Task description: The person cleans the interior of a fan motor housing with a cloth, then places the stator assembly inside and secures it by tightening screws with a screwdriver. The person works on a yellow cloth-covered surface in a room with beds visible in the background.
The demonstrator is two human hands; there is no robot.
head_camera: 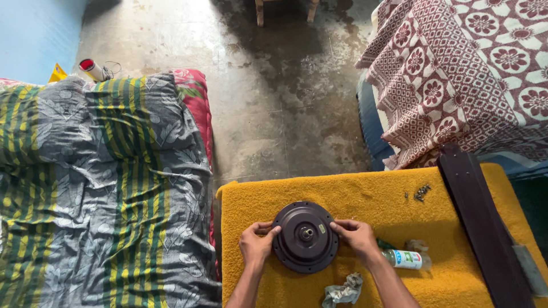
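A dark brown round fan motor housing (305, 236) with a short shaft in its middle lies flat on a yellow towel-covered surface (354, 191). My left hand (258, 242) grips its left rim. On the opposite rim, my right hand (357, 236) holds it with fingers curled over the edge. A small pile of screws (421, 192) lies on the towel to the upper right. A crumpled grey rag (343, 291) sits near my right forearm, below the housing.
A dark brown fan blade (482, 228) lies along the towel's right side. A small plastic bottle (406, 259) rests by my right wrist. A striped grey-green mattress (97, 188) is at left, a patterned maroon bedcover (474, 74) at upper right, wet concrete floor (274, 85) between.
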